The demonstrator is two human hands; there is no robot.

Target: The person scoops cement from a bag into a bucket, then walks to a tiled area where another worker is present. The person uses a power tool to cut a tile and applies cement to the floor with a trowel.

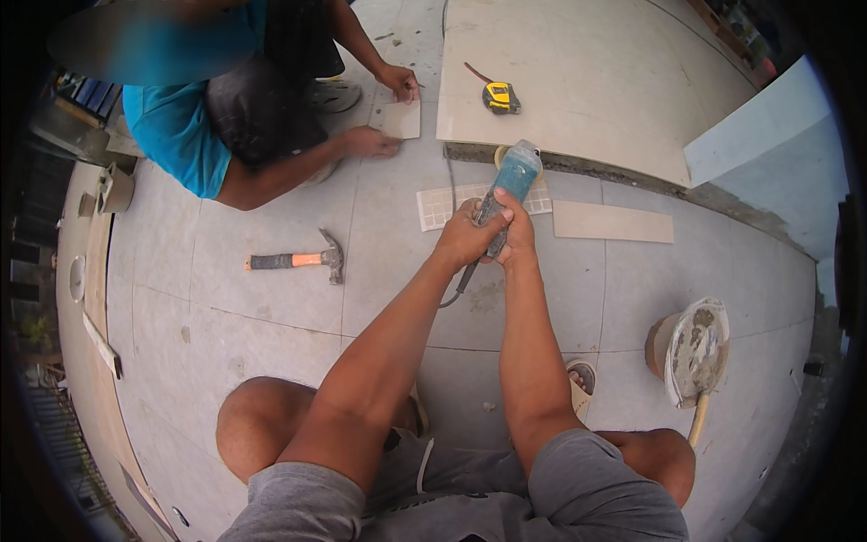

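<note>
Left hand (464, 238): your fingers wrap around the handle of the grinder (517, 173).
Right hand (519, 233): fingers curl around it, beside the left.
Grinder head: lies beyond your fingertips, over the tile strip (437, 209).

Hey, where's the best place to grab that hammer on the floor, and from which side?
Likely by the dark grip of the hammer, at its left end, coming from your near side and above: it lies flat on the tiles, sideways to you, head at the right.

A grey tiled floor (257, 352) borders a raised beige step (596, 77) and white wall (768, 131).
</note>
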